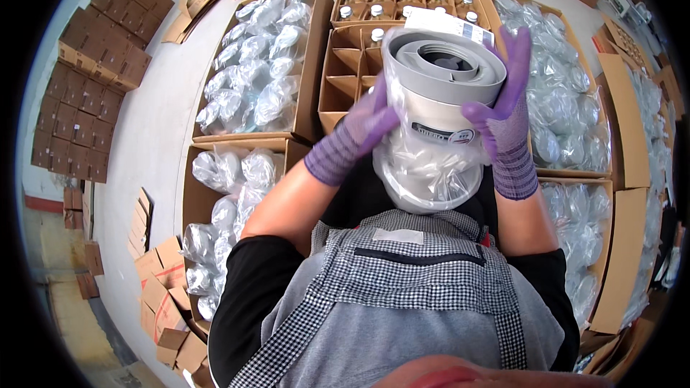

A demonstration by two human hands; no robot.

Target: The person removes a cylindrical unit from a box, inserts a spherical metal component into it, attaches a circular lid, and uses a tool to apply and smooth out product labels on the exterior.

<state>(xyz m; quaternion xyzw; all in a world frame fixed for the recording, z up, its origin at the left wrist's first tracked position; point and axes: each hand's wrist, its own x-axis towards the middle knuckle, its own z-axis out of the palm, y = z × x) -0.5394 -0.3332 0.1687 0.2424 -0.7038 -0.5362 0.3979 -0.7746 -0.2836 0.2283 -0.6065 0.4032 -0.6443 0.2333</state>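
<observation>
In front of my chest is a cylindrical appliance unit (429, 111) with a grey stepped top, a dark round opening and a cream body. A clear plastic bag (431, 181) is bunched around its lower part and runs up its left side. My left hand (370, 116), in a purple knit glove, grips the left side, its thumb toward the front and some fingers hidden behind. My right hand (507, 104), gloved alike, holds the right side between thumb and palm, with the other fingers stretched upward past the grey rim.
Ahead stands a divided carton (343, 63) with several capped bottles in the carton behind it. White printed papers (449, 23) lie there. Cartons of plastic-wrapped items (259, 57) flank me on both sides. Stacked brown boxes (83, 93) and torn cardboard (169, 280) are at left.
</observation>
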